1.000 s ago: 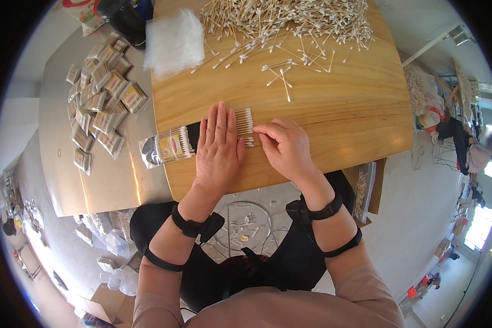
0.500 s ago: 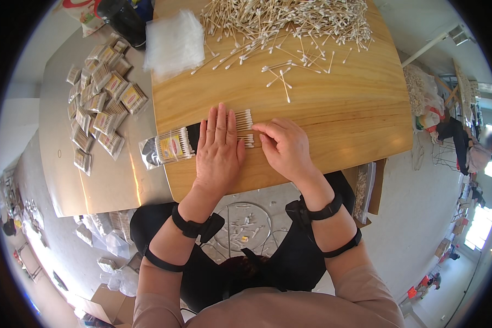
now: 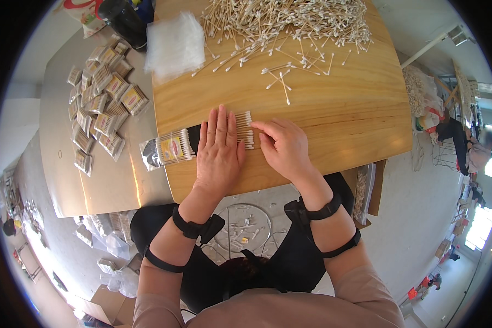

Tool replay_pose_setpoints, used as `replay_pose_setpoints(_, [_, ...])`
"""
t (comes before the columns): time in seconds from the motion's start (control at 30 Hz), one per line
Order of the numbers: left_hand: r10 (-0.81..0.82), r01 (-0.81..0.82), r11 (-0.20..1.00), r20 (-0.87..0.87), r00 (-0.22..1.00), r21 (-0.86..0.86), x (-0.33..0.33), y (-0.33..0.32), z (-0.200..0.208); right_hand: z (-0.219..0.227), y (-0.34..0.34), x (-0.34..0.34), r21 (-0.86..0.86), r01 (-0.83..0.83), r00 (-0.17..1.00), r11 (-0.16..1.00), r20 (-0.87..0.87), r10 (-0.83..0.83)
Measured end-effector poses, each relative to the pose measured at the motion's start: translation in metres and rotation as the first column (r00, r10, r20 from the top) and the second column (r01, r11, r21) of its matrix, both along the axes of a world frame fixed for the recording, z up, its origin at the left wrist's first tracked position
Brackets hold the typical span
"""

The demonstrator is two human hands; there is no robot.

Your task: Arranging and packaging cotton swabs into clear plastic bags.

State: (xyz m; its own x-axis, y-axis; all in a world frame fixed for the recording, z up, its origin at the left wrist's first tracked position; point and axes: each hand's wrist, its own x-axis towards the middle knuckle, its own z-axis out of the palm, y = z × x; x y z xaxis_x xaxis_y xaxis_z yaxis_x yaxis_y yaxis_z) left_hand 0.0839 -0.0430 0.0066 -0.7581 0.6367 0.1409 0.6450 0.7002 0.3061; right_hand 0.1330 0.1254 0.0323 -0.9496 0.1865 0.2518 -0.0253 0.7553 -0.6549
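My left hand lies flat, fingers stretched, over a row of cotton swabs and a black strip. White tips of the swabs stick out to its right. Just left of the strip is a clear packet of cotton swabs with a yellow and red label; it reaches over the table's left edge. My right hand holds nothing. Its index finger points out and touches the swab tips, apart from the thumb, while the other fingers curl under. What lies beneath my left palm is hidden.
A large heap of loose cotton swabs covers the far side of the wooden table. Clear plastic bags are stacked at the far left. Filled swab packets pile on the metal table, near a black cylindrical container.
My right index finger has moved slightly up along the swab tips. The tips now show as a more continuous row. My left hand stays nearly in place.
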Motion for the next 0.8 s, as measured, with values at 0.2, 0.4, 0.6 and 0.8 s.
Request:
replay_pose_setpoints(0.2, [-0.002,0.002,1.000,0.002,1.000,-0.015,-0.0003,0.0000,0.0002,-0.0008,0.0012,0.0002,0.003,-0.015,0.999,1.000,0.029,0.015])
replay_pose_setpoints(0.4, [-0.003,0.003,1.000,0.006,1.000,-0.021,-0.0002,-0.0002,0.0006,0.0020,-0.0018,-0.0037,-0.003,0.031,0.999,1.000,0.013,-0.031])
replay_pose_setpoints(0.6, [-0.005,0.005,1.000,0.011,1.000,-0.012,0.0002,-0.0004,0.0001,0.0027,-0.0026,-0.0049,0.001,0.055,0.998,0.998,0.027,-0.055])
replay_pose_setpoints(0.8, [0.001,-0.001,1.000,0.009,1.000,-0.013,-0.0001,0.0000,0.0001,0.0022,-0.0018,-0.0054,0.000,0.053,0.997,0.999,0.054,-0.053])
